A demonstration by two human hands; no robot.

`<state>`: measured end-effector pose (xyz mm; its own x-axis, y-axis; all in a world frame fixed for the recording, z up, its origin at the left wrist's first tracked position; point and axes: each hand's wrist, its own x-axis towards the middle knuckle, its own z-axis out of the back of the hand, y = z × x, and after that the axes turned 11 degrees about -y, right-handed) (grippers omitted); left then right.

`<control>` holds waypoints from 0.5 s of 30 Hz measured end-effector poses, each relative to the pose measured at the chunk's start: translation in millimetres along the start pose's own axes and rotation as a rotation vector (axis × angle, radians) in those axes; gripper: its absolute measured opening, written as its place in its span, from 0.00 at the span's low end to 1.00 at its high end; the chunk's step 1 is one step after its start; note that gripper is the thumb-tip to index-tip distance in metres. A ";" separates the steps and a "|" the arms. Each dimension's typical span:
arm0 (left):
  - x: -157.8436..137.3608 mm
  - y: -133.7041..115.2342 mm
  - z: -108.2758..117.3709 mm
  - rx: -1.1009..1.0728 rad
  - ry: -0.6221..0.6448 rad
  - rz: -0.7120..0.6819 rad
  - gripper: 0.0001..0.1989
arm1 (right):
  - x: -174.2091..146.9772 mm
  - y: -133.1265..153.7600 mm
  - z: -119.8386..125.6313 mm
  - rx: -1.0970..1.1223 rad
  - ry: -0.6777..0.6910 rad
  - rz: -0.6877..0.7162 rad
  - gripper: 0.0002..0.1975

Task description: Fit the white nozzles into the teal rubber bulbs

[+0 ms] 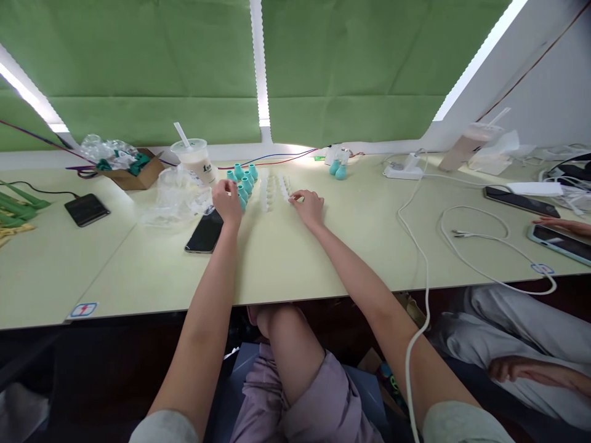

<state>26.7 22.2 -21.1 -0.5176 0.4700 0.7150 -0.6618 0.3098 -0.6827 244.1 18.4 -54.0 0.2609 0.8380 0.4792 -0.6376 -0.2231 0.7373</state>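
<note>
My left hand (227, 200) is closed, its fingers curled down at the near left edge of a group of small teal vase-shaped pieces (247, 184). What its fingertips hold, if anything, is hidden. Thumb and forefinger of my right hand (308, 206) pinch the near end of a white strip with small knobs (283, 184). A second white knobbed strip (266, 192) lies parallel, between that strip and the teal pieces. Below my left hand, a black phone (205, 232) rests on the table, partly covered by my wrist.
Behind my left hand stand a drink cup with a straw (194, 161), a crumpled plastic bag (173, 194) and a cardboard box (136, 175). Two teal pieces (338, 170) sit at the back. A white cable (415, 240) crosses the right side, near another person's hand (570, 226).
</note>
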 end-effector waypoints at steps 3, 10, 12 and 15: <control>-15.5 -20.1 -6.7 -0.153 0.138 -0.167 0.20 | 4.4 2.6 4.8 0.435 0.093 -0.197 0.10; -48.1 -47.2 -20.1 -0.383 0.507 -0.197 0.10 | 2.5 6.3 13.8 0.677 0.272 -0.310 0.18; -49.6 -50.3 -18.4 -0.383 0.443 -0.184 0.09 | 0.7 7.1 13.6 0.693 0.307 -0.333 0.20; -47.9 -55.6 -14.5 -0.383 0.391 -0.188 0.09 | -1.6 10.7 13.2 0.753 0.355 -0.353 0.21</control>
<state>96.1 -5.5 -19.6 -0.1227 0.6258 0.7703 -0.4417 0.6606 -0.6070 246.4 8.2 -40.6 0.0329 0.9960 0.0827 0.1126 -0.0859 0.9899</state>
